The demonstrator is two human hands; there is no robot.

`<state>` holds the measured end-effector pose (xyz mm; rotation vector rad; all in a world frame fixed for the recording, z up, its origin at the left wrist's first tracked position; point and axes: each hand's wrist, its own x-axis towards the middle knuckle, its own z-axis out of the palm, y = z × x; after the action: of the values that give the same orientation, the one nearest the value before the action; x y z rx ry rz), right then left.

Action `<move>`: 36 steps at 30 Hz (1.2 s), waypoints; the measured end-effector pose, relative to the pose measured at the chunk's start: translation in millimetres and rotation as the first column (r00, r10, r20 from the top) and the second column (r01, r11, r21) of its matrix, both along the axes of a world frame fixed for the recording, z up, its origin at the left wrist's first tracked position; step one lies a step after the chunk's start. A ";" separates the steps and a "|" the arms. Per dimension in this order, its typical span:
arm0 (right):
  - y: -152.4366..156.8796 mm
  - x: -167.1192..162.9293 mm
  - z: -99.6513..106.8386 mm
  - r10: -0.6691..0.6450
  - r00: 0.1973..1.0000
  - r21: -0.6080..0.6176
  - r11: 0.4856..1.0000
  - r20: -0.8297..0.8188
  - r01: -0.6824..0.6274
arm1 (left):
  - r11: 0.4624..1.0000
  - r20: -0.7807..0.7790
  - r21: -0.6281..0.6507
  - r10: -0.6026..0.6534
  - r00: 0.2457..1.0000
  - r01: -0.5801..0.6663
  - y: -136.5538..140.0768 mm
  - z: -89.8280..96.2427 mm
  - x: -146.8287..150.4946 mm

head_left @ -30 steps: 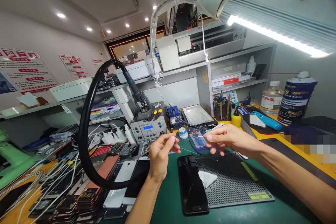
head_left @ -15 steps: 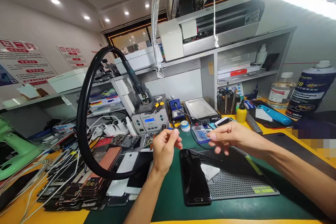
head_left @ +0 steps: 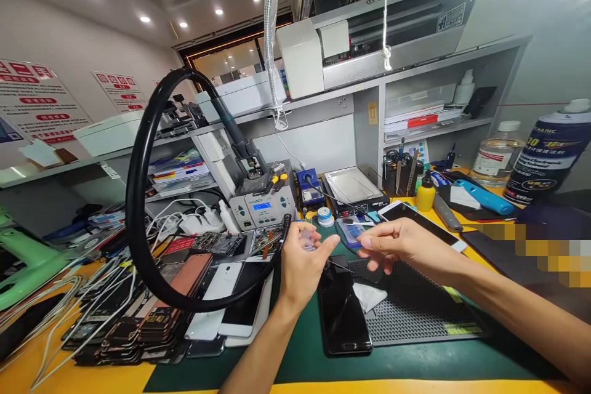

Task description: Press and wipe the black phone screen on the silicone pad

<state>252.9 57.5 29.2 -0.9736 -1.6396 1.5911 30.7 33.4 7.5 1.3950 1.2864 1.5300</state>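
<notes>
My left hand (head_left: 305, 265) is raised over the top end of a black phone (head_left: 346, 314), thumb spread away from its half-curled fingers. Nothing clear is held in it. Across from it, my right hand (head_left: 397, 243) has thumb and fingertips pinched together above the grey perforated mat (head_left: 415, 314). A thin line runs between the hands, too fine to name, and what the right fingers grip cannot be made out. The phone lies face up, partly over the mat's left edge. Beside it rests a crumpled white wipe (head_left: 370, 297).
Stacked phone parts (head_left: 157, 320) and a white phone (head_left: 219, 295) lie left, under a looping black hose (head_left: 138, 197). A hot air station (head_left: 263, 209) stands behind. At right are another white phone (head_left: 425, 225), a yellow bottle (head_left: 425, 194) and a spray can (head_left: 547, 154).
My left hand has gone from a pinch to a spread thumb and moved slightly right. My right hand stays pinched, shifted slightly left. The view has tilted a little, showing more of the right-hand white phone.
</notes>
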 end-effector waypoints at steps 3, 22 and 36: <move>0.3 -0.6 -0.8 -0.018 0.999 0.036 0.999 0.027 0.017 | 1.000 -0.020 0.008 0.019 1.000 -0.019 1.4 0.1 -1.3; -0.7 0.2 1.5 0.003 1.000 0.012 1.000 0.025 -0.003 | 0.995 0.005 0.014 0.097 0.995 -0.097 8.9 5.7 -11.4; -2.7 -0.4 4.1 0.039 0.997 0.021 0.999 0.070 -0.040 | 0.993 0.042 0.074 0.084 0.996 -0.087 11.3 9.1 -17.5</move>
<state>252.6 54.8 33.3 -1.0009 -1.7298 1.5780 13.3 44.7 16.6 1.3658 1.2909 1.6711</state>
